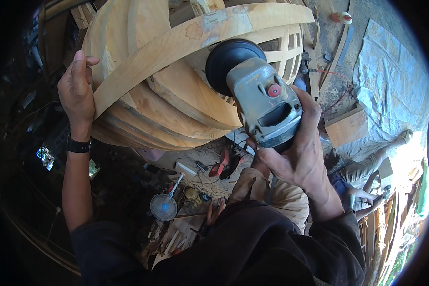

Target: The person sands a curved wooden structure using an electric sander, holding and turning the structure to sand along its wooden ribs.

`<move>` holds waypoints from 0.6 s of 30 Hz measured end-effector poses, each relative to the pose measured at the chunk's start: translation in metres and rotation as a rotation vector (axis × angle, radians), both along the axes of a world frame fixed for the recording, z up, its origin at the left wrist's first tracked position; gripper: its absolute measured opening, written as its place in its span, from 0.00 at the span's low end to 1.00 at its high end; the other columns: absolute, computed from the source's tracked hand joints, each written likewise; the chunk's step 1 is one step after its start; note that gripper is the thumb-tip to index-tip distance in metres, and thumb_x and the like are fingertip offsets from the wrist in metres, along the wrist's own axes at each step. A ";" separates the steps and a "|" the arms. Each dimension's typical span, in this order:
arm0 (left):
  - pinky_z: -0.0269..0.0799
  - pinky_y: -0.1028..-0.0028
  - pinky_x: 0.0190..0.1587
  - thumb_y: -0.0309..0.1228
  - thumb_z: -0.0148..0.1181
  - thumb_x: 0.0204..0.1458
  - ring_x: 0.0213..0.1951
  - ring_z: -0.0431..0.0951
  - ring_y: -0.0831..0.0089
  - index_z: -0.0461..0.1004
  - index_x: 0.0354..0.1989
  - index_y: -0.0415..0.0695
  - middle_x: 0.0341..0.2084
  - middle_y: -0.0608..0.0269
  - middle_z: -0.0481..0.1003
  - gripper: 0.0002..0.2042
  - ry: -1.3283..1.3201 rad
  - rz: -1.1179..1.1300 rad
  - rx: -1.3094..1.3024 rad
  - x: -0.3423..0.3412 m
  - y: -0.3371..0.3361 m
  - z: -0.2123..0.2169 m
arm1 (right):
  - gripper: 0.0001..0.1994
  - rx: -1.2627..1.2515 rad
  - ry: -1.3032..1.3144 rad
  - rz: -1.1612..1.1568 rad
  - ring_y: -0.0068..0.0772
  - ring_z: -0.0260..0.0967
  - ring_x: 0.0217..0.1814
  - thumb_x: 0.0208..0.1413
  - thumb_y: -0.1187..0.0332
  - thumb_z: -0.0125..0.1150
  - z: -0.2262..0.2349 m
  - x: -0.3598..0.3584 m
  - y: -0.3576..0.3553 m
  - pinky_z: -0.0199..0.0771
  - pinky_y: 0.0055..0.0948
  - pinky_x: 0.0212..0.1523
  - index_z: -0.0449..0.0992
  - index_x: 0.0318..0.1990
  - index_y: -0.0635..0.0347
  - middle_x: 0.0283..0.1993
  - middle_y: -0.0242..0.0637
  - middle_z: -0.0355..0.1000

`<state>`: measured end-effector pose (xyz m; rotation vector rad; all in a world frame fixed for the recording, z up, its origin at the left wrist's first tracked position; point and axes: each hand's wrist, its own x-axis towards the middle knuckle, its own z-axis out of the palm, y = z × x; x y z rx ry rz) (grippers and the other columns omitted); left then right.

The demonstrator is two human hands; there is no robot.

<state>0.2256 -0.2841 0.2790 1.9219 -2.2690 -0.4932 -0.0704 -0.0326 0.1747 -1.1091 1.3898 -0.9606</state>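
My right hand (pixel 302 152) is wrapped round the rear of a grey angle grinder (pixel 267 100), which has a red button and a round black disc (pixel 233 62). The disc is close to the inner edge of a curved wooden band (pixel 176 45) on a large, rounded piece of ribbed woodwork (pixel 176 97). Whether it touches the wood I cannot tell. At the band's left end, my left hand (pixel 77 88) rests against the woodwork, its fingers loosely bent and apart. A dark watch is on that wrist.
A wooden block (pixel 346 127) and a pale blue sheet (pixel 386 76) lie on the floor at right, near an orange cord (pixel 343 90). A small fan (pixel 164 207) stands below, by wood offcuts. Another person (pixel 362 186) is at the lower right.
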 end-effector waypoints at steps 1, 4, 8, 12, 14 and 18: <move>0.51 0.77 0.28 0.46 0.50 0.67 0.23 0.58 0.84 0.82 0.34 0.38 0.16 0.75 0.58 0.23 0.000 0.004 0.003 0.001 0.000 0.000 | 0.48 0.003 -0.002 0.000 0.43 0.67 0.59 0.44 0.64 0.75 -0.003 0.002 0.002 0.66 0.39 0.61 0.48 0.67 0.70 0.57 0.54 0.64; 0.52 0.77 0.28 0.46 0.50 0.67 0.23 0.58 0.84 0.82 0.34 0.38 0.16 0.75 0.58 0.23 0.000 0.008 0.009 0.003 0.001 -0.001 | 0.48 0.013 0.162 -0.037 0.43 0.67 0.58 0.46 0.63 0.75 -0.009 0.000 0.007 0.66 0.39 0.61 0.47 0.67 0.70 0.56 0.54 0.64; 0.52 0.77 0.28 0.46 0.49 0.67 0.23 0.58 0.83 0.82 0.34 0.37 0.16 0.75 0.58 0.24 -0.004 0.004 0.008 0.000 0.001 -0.001 | 0.45 0.134 -0.024 -0.270 0.46 0.73 0.52 0.46 0.67 0.74 -0.010 0.004 0.005 0.72 0.39 0.54 0.48 0.65 0.73 0.51 0.57 0.68; 0.52 0.77 0.29 0.46 0.48 0.67 0.24 0.59 0.83 0.82 0.34 0.37 0.17 0.74 0.58 0.24 -0.021 0.012 0.020 -0.002 0.001 -0.002 | 0.48 -0.005 0.009 -0.148 0.42 0.67 0.56 0.43 0.65 0.75 -0.011 0.018 0.011 0.67 0.40 0.59 0.47 0.66 0.72 0.56 0.53 0.63; 0.52 0.77 0.29 0.46 0.48 0.67 0.24 0.59 0.83 0.82 0.34 0.37 0.17 0.74 0.58 0.24 -0.015 0.037 0.028 0.001 0.001 -0.001 | 0.48 -0.085 0.087 -0.089 0.43 0.67 0.55 0.43 0.66 0.75 -0.016 0.025 0.013 0.67 0.41 0.59 0.47 0.67 0.72 0.55 0.53 0.64; 0.52 0.77 0.29 0.46 0.48 0.67 0.24 0.58 0.83 0.82 0.34 0.37 0.17 0.74 0.58 0.24 -0.025 0.021 0.013 0.000 0.002 -0.002 | 0.46 0.006 -0.012 -0.291 0.42 0.68 0.54 0.45 0.65 0.75 -0.022 0.027 0.012 0.68 0.40 0.56 0.48 0.65 0.71 0.53 0.53 0.65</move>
